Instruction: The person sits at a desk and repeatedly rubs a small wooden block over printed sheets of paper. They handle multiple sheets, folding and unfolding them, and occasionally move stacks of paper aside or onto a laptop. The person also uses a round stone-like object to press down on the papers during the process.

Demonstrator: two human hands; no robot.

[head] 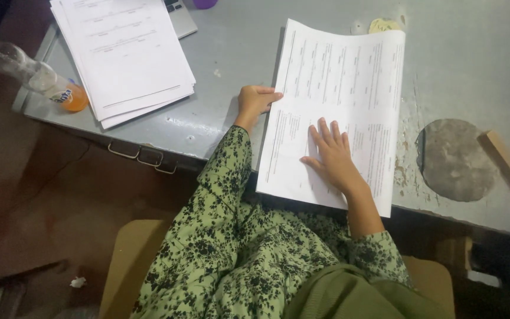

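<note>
Hands | right hand [333, 155] flat, fingers spread on printed sheets [349, 88] | left hand [254, 101] pinching their left edge

Seen from above, a seated person in a green floral dress works at a worn grey table [461, 53]. The right hand [332, 155] lies flat, fingers spread, on a printed sheet of paper [349, 82] that overhangs the table's near edge. The left hand [256, 100] pinches the sheet's left edge between thumb and fingers. Further left sits a stack of papers [126, 53], partly covering a laptop [180, 16]. A plastic bottle [28, 74] with orange drink at its bottom lies at the table's left edge. To the right, a small wooden block [504, 158] rests beside a round bare patch [457, 158] in the paint.
</note>
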